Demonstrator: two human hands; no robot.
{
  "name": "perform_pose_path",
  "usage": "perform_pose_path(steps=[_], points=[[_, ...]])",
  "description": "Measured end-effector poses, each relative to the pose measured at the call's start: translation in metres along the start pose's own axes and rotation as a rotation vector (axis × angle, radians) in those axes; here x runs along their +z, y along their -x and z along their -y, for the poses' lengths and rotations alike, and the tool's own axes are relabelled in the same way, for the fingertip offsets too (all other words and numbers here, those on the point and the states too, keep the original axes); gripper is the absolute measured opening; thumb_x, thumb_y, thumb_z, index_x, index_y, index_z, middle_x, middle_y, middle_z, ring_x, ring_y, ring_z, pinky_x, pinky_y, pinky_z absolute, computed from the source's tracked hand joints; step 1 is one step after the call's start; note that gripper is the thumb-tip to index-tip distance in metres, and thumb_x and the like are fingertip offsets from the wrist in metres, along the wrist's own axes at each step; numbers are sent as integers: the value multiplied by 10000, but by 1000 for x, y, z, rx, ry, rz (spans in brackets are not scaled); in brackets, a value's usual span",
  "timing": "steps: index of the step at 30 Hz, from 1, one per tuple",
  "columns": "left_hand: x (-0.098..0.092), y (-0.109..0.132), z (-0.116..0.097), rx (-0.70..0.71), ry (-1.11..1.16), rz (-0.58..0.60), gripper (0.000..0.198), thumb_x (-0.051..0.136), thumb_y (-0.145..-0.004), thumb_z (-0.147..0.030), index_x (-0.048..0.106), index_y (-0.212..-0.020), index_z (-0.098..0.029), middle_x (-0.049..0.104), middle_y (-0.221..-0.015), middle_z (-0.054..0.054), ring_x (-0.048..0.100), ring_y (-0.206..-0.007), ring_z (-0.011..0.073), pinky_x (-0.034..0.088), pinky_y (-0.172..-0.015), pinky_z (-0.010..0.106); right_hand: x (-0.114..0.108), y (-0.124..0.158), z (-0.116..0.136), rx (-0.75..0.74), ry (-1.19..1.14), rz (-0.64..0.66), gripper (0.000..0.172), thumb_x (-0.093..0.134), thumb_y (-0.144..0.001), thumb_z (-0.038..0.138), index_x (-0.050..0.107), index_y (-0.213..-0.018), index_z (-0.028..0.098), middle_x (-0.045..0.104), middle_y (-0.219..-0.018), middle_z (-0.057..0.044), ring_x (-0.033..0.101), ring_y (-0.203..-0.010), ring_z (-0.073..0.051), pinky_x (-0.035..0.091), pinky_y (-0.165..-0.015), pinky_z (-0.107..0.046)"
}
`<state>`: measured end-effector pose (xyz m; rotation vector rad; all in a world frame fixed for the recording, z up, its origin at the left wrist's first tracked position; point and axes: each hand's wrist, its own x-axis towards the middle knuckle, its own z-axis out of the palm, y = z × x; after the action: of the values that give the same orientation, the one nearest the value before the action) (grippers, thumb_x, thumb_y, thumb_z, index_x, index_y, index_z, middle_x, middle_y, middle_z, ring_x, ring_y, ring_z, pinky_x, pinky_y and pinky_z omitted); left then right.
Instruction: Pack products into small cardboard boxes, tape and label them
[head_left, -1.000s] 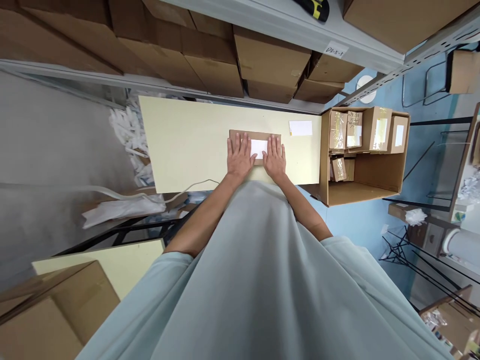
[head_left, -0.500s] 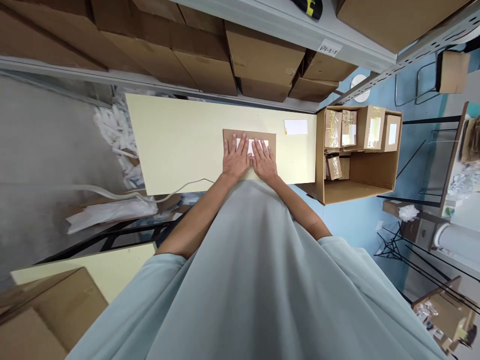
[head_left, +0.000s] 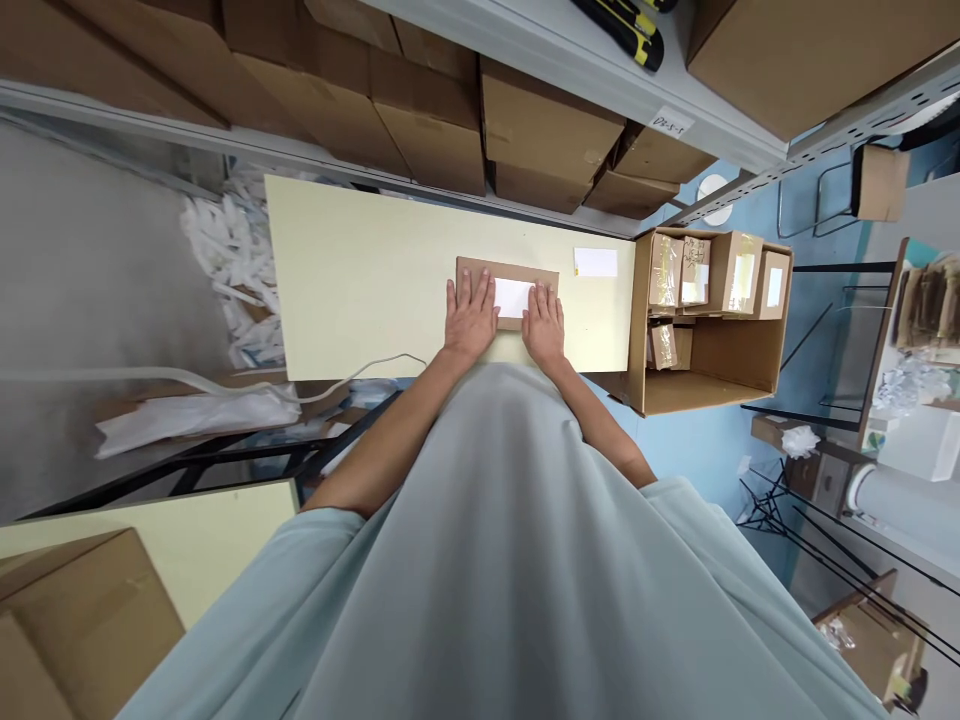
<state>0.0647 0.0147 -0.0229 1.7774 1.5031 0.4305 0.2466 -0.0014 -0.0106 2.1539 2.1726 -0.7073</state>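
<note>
A flat brown cardboard box (head_left: 510, 270) lies on the pale yellow table (head_left: 360, 270), with a white label (head_left: 513, 298) on its top face. My left hand (head_left: 471, 322) rests on the box's left end, fingers stretched out, fingertips at the label's left edge. On the right end lies my right hand (head_left: 544, 325), also flat with its fingers extended, touching the label's right edge. The middle of the label shows between the two hands. Neither hand is wrapped round anything.
Right of the box lies another white label sheet (head_left: 595, 262). Beyond it, a large open carton (head_left: 709, 395) holds several small taped boxes. Shelves of cartons (head_left: 427, 120) run along the far side. A white cable (head_left: 367, 372) crosses the table's near edge at left.
My hands have moved apart, from over the label's middle toward its two ends, uncovering more of it. The camera view has shifted slightly.
</note>
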Motion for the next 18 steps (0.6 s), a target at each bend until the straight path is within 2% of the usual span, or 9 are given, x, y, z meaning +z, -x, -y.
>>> perform_pose_path(steps=[6, 11, 18], points=[[1, 2, 4, -3, 19, -5, 802, 395, -1173, -522, 348, -1890, -168, 300, -1962, 154, 76, -1871, 432, -78, -1497, 740, -8, 9, -1, -24, -12, 31, 650, 353, -1204, 243, 459, -1821, 66, 310, -1960, -202, 225, -1871, -319, 258, -1519, -586], [3, 2, 3, 1, 48, -20, 805, 413, -1172, -524, 342, -1892, -171, 295, -1966, 156, 80, -1872, 434, -89, -1499, 731, -15, 11, -1, -83, -17, 59, 627, 364, -1209, 266, 514, -1793, 94, 405, -1927, -180, 251, -1863, -330, 263, -1521, -598], [-6, 6, -8, -26, 25, 35, 876, 501, -1141, -508, 270, -1904, -143, 227, -1980, 188, 41, -1872, 448, -100, -1480, 762, -24, -2, 7, -69, -12, 105, 674, 346, -1225, 288, 370, -1855, 48, 251, -1980, -196, 151, -1886, -321, 163, -1539, -593]])
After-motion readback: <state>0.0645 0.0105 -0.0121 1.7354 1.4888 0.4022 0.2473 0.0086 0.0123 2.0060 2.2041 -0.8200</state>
